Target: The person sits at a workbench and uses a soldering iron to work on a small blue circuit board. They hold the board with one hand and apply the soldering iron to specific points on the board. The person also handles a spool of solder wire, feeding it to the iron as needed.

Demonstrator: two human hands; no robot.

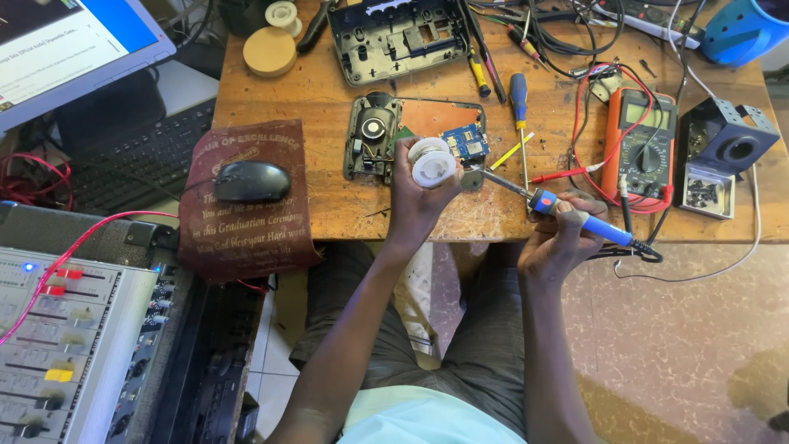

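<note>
My left hand (415, 197) holds up a white spool of solder wire (431, 162) just in front of an opened device. That device (411, 136) lies on the wooden table (329, 197) with its orange board and a small blue circuit board (465, 141) exposed. A blue-handled soldering iron (575, 215) is gripped in my right hand (559, 238), its metal tip (491, 177) pointing left toward the spool and the blue board. Whether the tip touches the board cannot be told.
An orange multimeter (643, 148) with red leads lies right of the device. A blue screwdriver (519, 107), a black plastic cover (399, 37), a metal stand (731, 144), a black mouse (251, 181) on a maroon cloth, a keyboard (140, 156) and an audio mixer (66, 345) surround it.
</note>
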